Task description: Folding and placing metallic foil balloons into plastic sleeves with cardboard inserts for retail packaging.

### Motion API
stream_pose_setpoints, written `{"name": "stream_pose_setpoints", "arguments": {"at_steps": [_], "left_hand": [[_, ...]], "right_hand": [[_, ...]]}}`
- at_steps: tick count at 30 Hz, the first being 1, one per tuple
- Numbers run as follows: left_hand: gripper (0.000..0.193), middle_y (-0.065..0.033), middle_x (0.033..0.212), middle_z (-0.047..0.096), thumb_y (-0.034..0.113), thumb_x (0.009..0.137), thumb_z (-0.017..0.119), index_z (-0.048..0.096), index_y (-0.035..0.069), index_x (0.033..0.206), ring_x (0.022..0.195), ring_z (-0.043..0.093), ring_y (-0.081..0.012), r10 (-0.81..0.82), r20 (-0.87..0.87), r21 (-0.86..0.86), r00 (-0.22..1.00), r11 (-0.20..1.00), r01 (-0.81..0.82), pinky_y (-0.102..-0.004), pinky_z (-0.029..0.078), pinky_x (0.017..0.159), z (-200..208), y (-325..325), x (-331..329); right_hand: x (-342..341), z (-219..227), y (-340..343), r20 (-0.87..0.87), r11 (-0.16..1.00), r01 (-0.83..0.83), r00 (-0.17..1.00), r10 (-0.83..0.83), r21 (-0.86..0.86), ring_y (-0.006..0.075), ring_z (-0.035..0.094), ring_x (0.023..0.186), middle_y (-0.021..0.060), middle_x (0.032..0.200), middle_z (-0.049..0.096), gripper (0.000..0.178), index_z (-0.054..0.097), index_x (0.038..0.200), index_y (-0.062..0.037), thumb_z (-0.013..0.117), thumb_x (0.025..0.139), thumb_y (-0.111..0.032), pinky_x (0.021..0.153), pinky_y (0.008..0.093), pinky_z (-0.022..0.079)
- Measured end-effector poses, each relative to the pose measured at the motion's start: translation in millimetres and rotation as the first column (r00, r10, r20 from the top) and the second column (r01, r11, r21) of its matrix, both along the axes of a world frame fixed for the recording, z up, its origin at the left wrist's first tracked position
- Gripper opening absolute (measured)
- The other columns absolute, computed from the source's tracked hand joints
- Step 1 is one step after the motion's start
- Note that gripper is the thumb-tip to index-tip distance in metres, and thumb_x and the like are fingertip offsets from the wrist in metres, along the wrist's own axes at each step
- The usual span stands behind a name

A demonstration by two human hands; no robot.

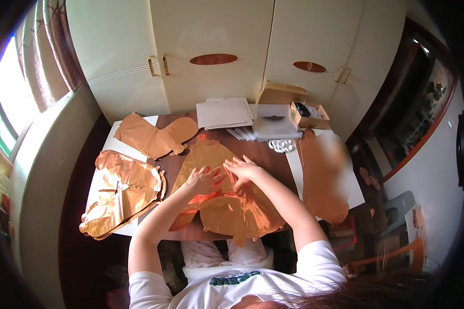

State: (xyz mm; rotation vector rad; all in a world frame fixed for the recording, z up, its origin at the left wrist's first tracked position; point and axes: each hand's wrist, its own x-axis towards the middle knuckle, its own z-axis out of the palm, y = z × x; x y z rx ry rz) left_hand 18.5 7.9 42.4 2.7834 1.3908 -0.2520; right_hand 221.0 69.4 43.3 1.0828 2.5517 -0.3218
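Note:
A flat, shiny copper-coloured foil balloon (207,153) lies at the middle of the table, its near part folded over and hanging a little past the front edge. On it rests my left hand (205,179), fingers spread and holding nothing. Just to the right, my right hand (244,170) is also spread on the foil, its thumb pointing down toward the crease. Reddish reflections show around both hands. More flat foil balloons lie about: one at the back left (154,136), a crinkled pile at the left (129,180), and another at the right (322,177).
White sheets (223,113) are stacked at the back, beside a clear plastic packet (276,123). A small open box (310,114) and a bundle of white rings (280,146) sit at the back right. Cupboard doors (211,31) rise behind the table; a chair (402,255) stands to the right.

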Motion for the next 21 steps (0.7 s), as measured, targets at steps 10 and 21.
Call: {"name": "stream_pose_setpoints", "arguments": {"at_steps": [10,21], "left_hand": [[0.064,-0.0088,0.142,0.035,0.051,0.085,0.049,0.038,0.016,0.137,0.130,0.034,-0.0327,-0.029,0.097,-0.031,0.995,0.999,0.033,-0.0541,0.030,0.102,-13.6,-36.1,-24.8],[0.061,-0.0091,0.144,0.034,0.049,0.086,0.046,0.038,0.018,0.137,0.134,0.027,-0.0292,-0.191,0.286,0.124,0.939,0.979,0.161,-0.0526,0.020,0.108,-25.0,-21.0,3.1]], "right_hand": [[3.0,-0.1,3.1,0.008,1.000,0.008,1.000,-0.008,-0.006,0.0274,0.013,0.140,0.0036,0.152,0.013,0.125,0.014,0.145,-0.0124,0.079,0.049,-0.058,0.111,0.0538,0.012],[5.1,-1.6,2.1,-0.021,0.999,0.029,0.999,-0.029,-0.030,0.0279,0.011,0.140,0.0032,0.153,0.011,0.123,0.014,0.145,-0.0134,0.079,0.050,-0.058,0.110,0.0567,0.013]]}}
